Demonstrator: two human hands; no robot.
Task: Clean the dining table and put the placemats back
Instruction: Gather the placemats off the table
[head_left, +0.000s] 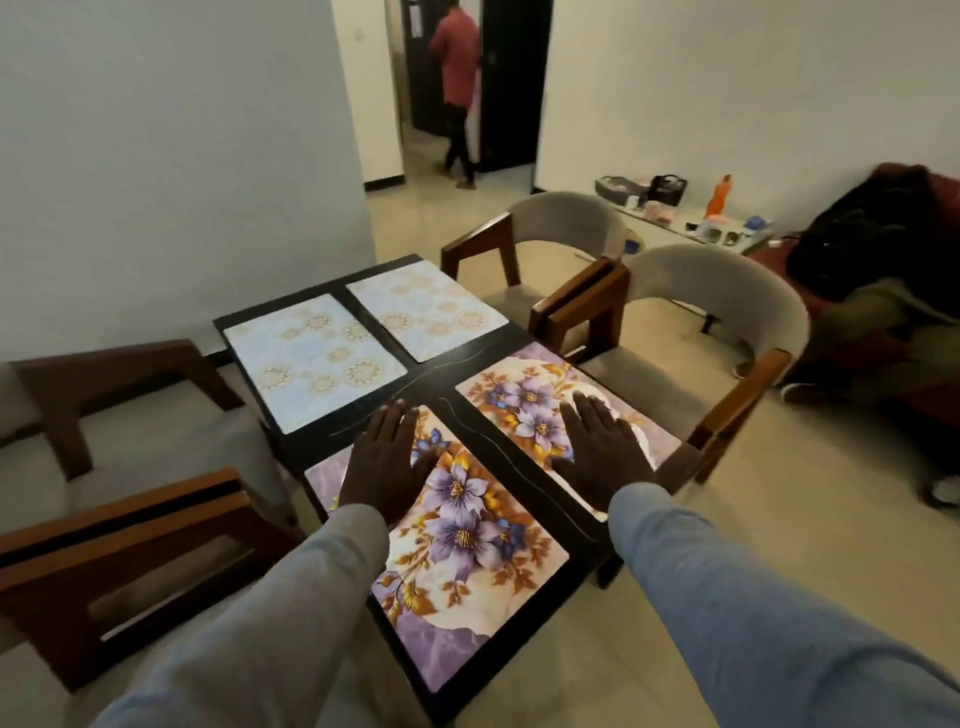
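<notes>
Black dining table (431, 376) carries four placemats. Left hand (387, 462) lies flat, fingers straight, palm down on near-left purple floral placemat (467, 561), gripping nothing. Right hand (602, 449) flat likewise on near-right purple floral placemat (519, 395). Two pale blue medallion placemats (311, 358) (426, 309) sit side by side at far end. Wooden armchairs (717, 322) on both sides.
</notes>
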